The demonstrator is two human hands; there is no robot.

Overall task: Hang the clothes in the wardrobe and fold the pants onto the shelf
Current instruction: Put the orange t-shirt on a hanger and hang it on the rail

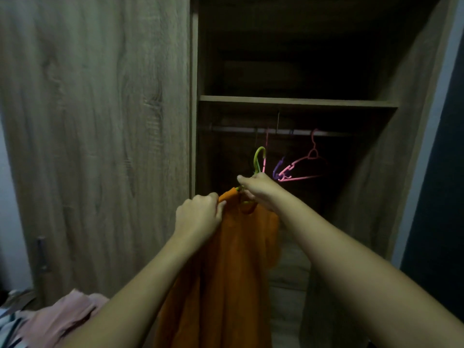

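An orange garment [233,267] hangs in front of the open wardrobe on a green hanger [259,159], whose hook points up below the rail [276,131]. My left hand [198,217] pinches the garment's left shoulder. My right hand [256,187] grips the hanger at its neck, just above the garment's collar. The hanger's hook is not on the rail. A wooden shelf [296,101] runs across the wardrobe above the rail; its top is dark.
Pink hangers [301,167] and a purple one [278,168] hang from the rail to the right of my hands. The closed left wardrobe door [95,136] stands beside the opening. Pink clothing [62,317] lies in a heap at the lower left.
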